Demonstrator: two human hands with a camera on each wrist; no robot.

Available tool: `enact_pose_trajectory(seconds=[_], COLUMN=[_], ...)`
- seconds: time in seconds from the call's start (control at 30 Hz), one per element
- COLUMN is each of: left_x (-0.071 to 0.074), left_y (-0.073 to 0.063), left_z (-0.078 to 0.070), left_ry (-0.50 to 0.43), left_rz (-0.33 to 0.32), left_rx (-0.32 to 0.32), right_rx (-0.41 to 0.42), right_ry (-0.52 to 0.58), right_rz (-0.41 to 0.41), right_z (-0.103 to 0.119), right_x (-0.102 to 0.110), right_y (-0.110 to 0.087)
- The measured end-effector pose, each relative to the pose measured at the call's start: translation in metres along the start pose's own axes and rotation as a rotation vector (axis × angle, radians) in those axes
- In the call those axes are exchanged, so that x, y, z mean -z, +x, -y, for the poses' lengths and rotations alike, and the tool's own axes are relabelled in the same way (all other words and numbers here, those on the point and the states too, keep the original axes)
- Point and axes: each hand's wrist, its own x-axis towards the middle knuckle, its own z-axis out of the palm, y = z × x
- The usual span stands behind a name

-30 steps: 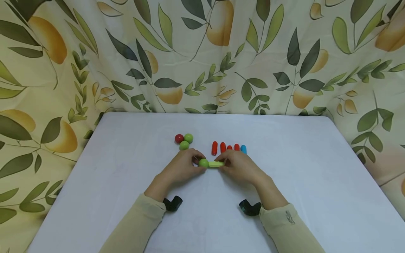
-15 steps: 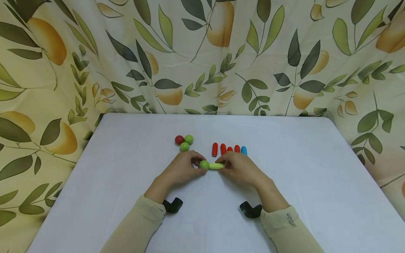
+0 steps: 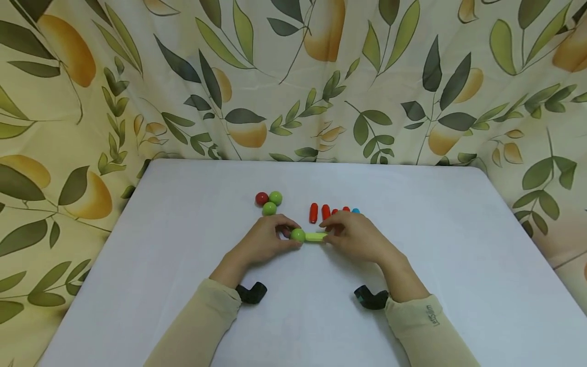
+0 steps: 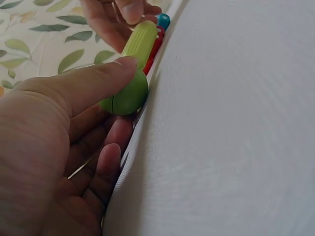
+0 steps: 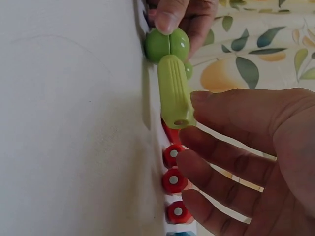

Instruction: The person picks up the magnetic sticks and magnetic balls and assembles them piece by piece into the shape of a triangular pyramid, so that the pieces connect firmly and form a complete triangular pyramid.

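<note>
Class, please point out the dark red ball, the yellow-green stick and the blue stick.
Dark red ball (image 3: 262,199): head view, middle of its visible surface.
Yellow-green stick (image 5: 173,88): right wrist view, middle of its ridged side.
Blue stick (image 4: 164,20): left wrist view, its visible end.

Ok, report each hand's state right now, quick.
Left hand: holding the green ball.
Right hand: open at the end of the yellow-green grooved rod; contact unclear.

The right hand (image 3: 361,237) has loosened around the yellow-green stick (image 3: 315,237)
</note>
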Motion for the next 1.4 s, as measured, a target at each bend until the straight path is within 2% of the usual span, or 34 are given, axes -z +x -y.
enact_pose_trajectory(seconds=[0.27, 0.5, 0.67, 0.8, 0.93, 1.13, 1.4], left_x=[-0.002, -0.001, -0.003, -0.004, -0.002, -0.001, -0.001], left_y=[0.0, 0.001, 0.003, 0.004, 0.002, 0.0, -0.001], left_z=[0.0, 0.0, 0.001, 0.003, 0.004, 0.006, 0.002], left_ry=[0.005, -0.006, -0.004, -0.001, -0.001, 0.02, -0.021], left_rz=[0.01, -0.017, -0.017, -0.014, -0.022, -0.031, -0.057], left_rx=[-0.045, -0.045, -0.05, -0.072, -0.105, -0.091, -0.104], right_rx=[0.032, 0.021, 0.018, 0.056, 0.07, 0.015, -0.049], right_ry=[0.067, 0.019, 0.018, -0.005, -0.034, -0.114, -0.182], right_rz=[-0.085, -0.119, -0.127, -0.081, 0.004, 0.115, 0.085], right_z=[0.001, 0.006, 0.014, 0.036, 0.061, 0.088, 0.104], right_x=[0.003, 0.012, 0.011, 0.009, 0.007, -0.006, -0.02], right_y=[-0.007, -0.005, -0.002, 0.013, 0.038, 0.074, 0.095])
